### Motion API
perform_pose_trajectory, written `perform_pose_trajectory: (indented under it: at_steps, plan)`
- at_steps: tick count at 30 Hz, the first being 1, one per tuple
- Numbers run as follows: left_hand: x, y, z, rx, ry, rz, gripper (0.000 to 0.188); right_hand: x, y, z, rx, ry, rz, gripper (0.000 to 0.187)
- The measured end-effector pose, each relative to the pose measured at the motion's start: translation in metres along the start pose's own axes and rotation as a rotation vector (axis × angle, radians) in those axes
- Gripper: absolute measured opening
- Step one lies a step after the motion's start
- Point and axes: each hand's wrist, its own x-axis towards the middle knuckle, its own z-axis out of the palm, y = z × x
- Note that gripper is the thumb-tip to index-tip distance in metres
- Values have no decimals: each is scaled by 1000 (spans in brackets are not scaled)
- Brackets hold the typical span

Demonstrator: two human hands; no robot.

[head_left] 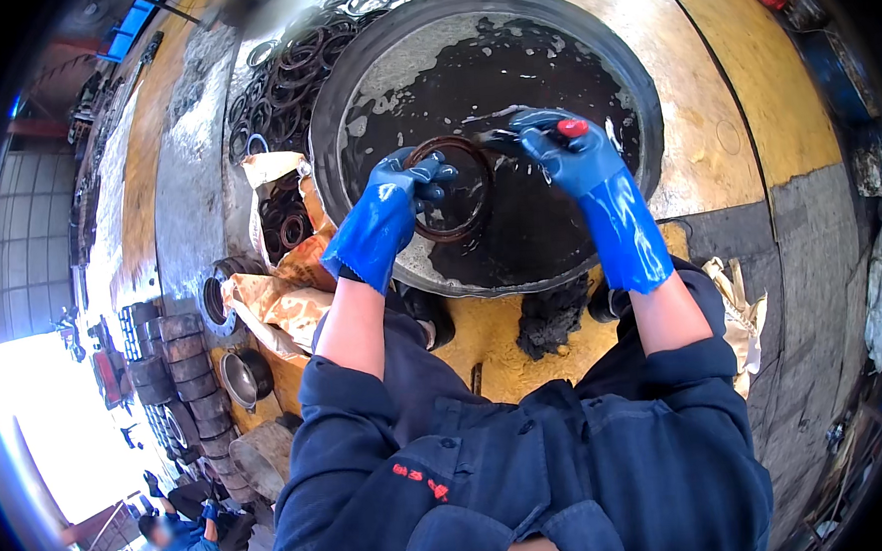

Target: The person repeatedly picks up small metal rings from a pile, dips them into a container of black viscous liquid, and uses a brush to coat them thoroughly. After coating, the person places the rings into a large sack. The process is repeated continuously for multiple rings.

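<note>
Both my hands wear blue rubber gloves above a wide, round dark basin (641, 60) holding dark liquid with patches of grey foam. With its fingers closed on the left side of a rusty brown ring (449, 235), my left hand (399, 193) holds it upright or tilted over the liquid. My right hand (577, 164) is closed around a slim tool whose red handle end (573, 128) shows at the fist. The tool's other end points toward the ring; its exact kind is blurred. I cannot tell whether it touches the ring.
Many dark rings (301, 68) lie heaped left of the basin, beside an orange and white sack (283, 309). Stacked dark cylinders (189, 374) and a metal pot (247, 377) stand farther left. A dark clump (553, 319) sits between my feet. Another person (201, 542) is at lower left.
</note>
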Motion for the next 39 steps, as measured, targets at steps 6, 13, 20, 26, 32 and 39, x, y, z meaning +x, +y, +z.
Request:
perform_pose_trajectory:
  at_steps: [6, 13, 20, 26, 32, 39]
  plan:
    - [1, -11, 11, -137, -116, 69, 24, -5, -14, 31, -274, -177, -533, 28]
    - [4, -2, 18, -249, 30, 24, 22, 0, 33, 13, -302, 80, 19, 24]
    - [13, -9, 4, -234, 90, 163, 25, -11, 35, 25, -284, -34, 517, 24]
    - [13, -7, 1, -290, 169, 144, 25, -17, 55, 30, -383, -134, 650, 36]
    - [10, -9, -5, -172, 73, 89, 25, -16, 20, 11, -757, -73, 542, 34]
    - [16, -14, 20, -151, 77, 30, 21, 3, 18, 23, -357, -71, -428, 31]
